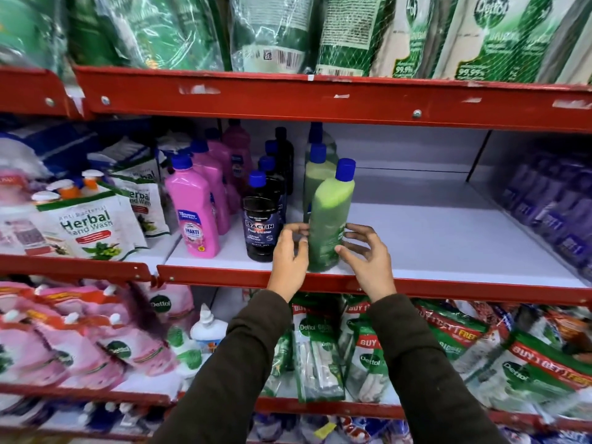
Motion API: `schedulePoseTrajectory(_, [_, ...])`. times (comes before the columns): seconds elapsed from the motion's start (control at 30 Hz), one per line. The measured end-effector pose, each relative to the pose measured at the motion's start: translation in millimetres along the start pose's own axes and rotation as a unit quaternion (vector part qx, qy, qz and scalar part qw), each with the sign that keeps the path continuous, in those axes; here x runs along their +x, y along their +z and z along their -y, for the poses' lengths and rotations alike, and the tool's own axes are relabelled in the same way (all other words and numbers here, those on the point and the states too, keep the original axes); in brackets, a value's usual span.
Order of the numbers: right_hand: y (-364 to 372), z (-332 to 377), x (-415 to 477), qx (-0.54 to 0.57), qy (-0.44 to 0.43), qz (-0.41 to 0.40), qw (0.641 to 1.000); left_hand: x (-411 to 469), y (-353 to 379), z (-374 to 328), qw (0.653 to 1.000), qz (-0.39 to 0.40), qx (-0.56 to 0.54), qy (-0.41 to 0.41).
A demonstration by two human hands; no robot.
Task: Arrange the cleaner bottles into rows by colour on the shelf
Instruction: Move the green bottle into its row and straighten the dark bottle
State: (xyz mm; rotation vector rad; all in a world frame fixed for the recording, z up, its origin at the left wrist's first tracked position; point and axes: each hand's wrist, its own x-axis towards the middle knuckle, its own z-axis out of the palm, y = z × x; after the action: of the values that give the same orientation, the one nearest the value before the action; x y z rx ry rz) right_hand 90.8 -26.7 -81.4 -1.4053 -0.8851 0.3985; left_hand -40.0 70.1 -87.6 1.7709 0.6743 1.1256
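Note:
On the white middle shelf (448, 238), cleaner bottles with blue caps stand in three rows running front to back. Pink bottles (193, 213) are on the left, black Bactin bottles (261, 225) in the middle, and green bottles (315, 174) to their right. The front green bottle (330, 219) leans slightly right at the shelf's front edge. My left hand (288, 257) curls against its left side. My right hand (365, 254) touches its right side with thumb and fingertips. Both hands hold it between them.
Red metal shelf rails (288, 97) frame each level. Herbal hand wash pouches (93, 229) lie at the left, and purple bottles (551, 209) stand at the far right. Green refill packs (480, 36) hang over the top shelf. Dettol pouches (368, 354) fill the shelf below.

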Motion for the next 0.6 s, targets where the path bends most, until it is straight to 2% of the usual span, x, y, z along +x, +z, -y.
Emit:
schedulePoseTrajectory(0.1, [-3,1,2,-0.052,-0.001,0.063,0.997,-3,-5,-2,0.998,0.057,-0.009,0.006])
schedulePoseTrajectory(0.33, [-2,-1,7,-0.041,0.034,0.14,0.989,2,-12,-5,0.987,0.151,-0.025,-0.039])
schedulePoseTrajectory(0.47, [-6,5,20,-0.082,0.024,0.185,0.979,5,-11,-9,0.984,0.095,-0.105,-0.104])
schedulePoseTrajectory(0.6, [-4,-1,23,-0.086,0.044,0.173,0.98,6,-11,-5,0.984,0.08,-0.111,-0.111])
